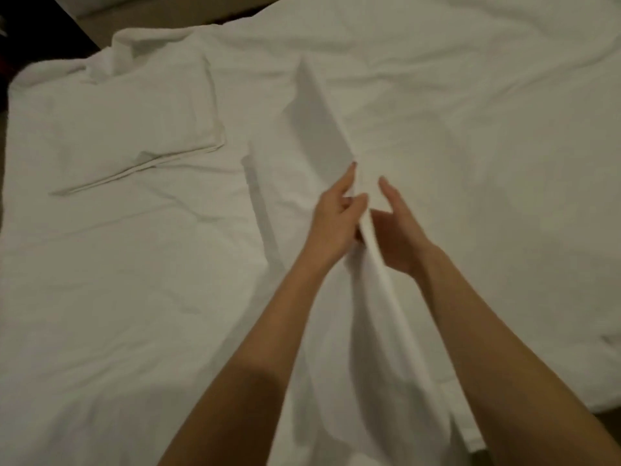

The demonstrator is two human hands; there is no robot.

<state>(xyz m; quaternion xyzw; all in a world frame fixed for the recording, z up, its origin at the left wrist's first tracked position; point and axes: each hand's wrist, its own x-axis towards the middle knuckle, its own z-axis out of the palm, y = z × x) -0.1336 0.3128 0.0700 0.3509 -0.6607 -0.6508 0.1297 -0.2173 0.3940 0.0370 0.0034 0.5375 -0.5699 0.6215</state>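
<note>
A white cloth (312, 129) is lifted into a long raised fold that runs from the far middle of the bed toward me. My left hand (332, 220) pinches the fold's edge between thumb and fingers on its left side. My right hand (398, 227) lies against the fold's right side with fingers straight and thumb spread. The fold's hemmed edge (389, 287) continues down between my forearms.
A white sheet (487, 163) covers the whole bed. A folded white towel or pillowcase (134, 105) lies at the far left. The bed's left edge and a dark floor (40, 25) show at top left; another edge shows at bottom right.
</note>
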